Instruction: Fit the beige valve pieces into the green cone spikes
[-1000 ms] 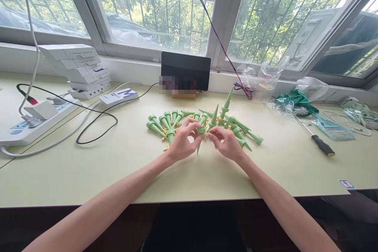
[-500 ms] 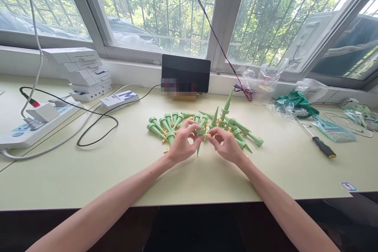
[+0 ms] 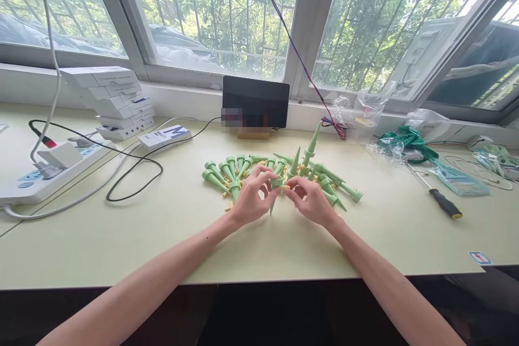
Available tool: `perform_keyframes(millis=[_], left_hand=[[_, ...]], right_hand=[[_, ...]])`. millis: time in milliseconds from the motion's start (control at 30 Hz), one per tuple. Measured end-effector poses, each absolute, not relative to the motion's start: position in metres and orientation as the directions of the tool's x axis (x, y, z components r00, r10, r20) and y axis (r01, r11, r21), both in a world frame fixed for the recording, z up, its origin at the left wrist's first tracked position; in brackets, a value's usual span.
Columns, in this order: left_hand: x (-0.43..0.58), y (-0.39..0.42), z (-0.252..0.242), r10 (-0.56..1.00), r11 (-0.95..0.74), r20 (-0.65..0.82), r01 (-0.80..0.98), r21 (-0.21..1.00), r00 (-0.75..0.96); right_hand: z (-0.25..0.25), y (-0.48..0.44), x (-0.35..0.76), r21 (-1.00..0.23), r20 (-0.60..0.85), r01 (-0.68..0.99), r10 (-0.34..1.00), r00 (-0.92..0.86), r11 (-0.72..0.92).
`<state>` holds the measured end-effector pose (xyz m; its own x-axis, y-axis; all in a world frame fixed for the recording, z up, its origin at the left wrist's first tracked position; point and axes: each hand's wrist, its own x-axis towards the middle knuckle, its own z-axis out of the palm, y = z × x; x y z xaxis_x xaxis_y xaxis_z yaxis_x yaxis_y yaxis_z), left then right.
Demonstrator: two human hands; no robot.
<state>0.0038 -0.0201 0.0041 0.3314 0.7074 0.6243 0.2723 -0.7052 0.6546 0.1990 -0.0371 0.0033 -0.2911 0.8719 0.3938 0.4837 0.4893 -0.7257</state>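
- L hand (image 3: pixel 253 195) pinched a green cone (image 3: pixel 277 181), tip down, in front of the cone pile (image 3: pixel 234 187); R hand (image 3: pixel 314 200), thumb & forefinger closed, gripped a small yellow pc. (image 3: pixel 285 187) beside it.
- Work on this cone looked approx. mid-way; whether the pc. was seated, or others were done, couldn't be told.
- Room to move lay betw. hands & table's (image 3: pixel 267 265) front edge.

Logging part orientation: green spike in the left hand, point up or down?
Point down: the green spike in the left hand has its wide end uppermost, with the narrow tip showing below.
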Motion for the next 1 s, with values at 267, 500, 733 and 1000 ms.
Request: perform_keyframes(millis=[267, 500, 733, 1000], left_hand=[[0.0034, -0.0207, 0.0043, 0.708, -0.705, 0.615, 0.295, 0.646, 0.346], [0.0037, -0.0203, 0.0046, 0.716, -0.698, 0.616, 0.293, 0.654, 0.330], [0.0038, -0.0220, 0.0056, 0.733, -0.678, 0.593, 0.291, 0.675, 0.332], [0.0037, -0.0223, 0.0057, 0.744, -0.666, 0.575, 0.305, 0.680, 0.342]], right_hand=[[0.0018, -0.0350, 0.1997, -0.702, 0.400, 0.495, 0.858, -0.322, 0.513], [0.0060, -0.0380, 0.1990, -0.735, 0.395, 0.471, 0.873, -0.288, 0.488], [0.0029, -0.0367, 0.1992, -0.721, 0.408, 0.472, 0.862, -0.303, 0.507], [0.0049, -0.0374, 0.1989, -0.713, 0.405, 0.484, 0.862, -0.305, 0.507]])
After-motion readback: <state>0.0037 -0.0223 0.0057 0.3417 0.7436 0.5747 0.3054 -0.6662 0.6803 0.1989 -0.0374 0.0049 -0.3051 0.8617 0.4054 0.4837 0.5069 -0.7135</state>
